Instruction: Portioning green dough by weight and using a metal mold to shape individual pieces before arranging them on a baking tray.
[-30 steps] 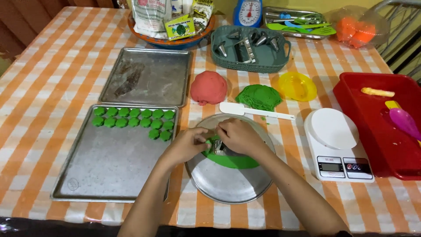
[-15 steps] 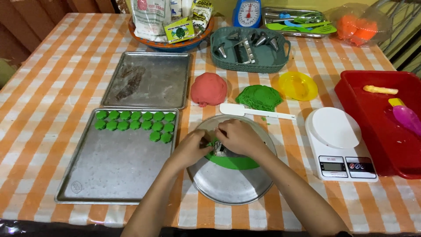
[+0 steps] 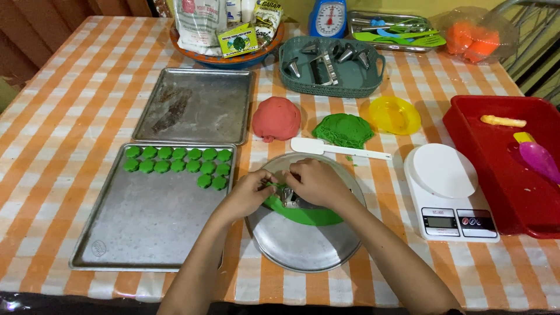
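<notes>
Both hands meet over a round metal plate (image 3: 303,248) near the front of the bench (image 3: 76,87), which has an orange and white checked cloth. The right hand (image 3: 318,184) is curled around a small shiny metal cutter (image 3: 290,197) and presses it down on a flat green sheet of dough (image 3: 303,214) that lies on the plate. The left hand (image 3: 249,192) sits just beside it, and its fingertips pinch a tiny bit of green dough next to the cutter. To the left of the plate is a big metal tray (image 3: 146,233) with rows of little green dough pieces (image 3: 178,160) along its top edge. Behind that tray is a second metal tray (image 3: 195,105) with some dark smears on it. Behind the plate lie a white spatula (image 3: 338,149), a red ball of dough (image 3: 276,118) and a lump of green dough (image 3: 343,129), close together. A small yellow dish (image 3: 395,115) is just beside the green lump. On the right stands a white kitchen scale (image 3: 449,189), and past it a red tub (image 3: 507,169) with a purple tool (image 3: 539,160) inside. At the far side is a teal basket (image 3: 329,76) with metal cutters in it.
</notes>
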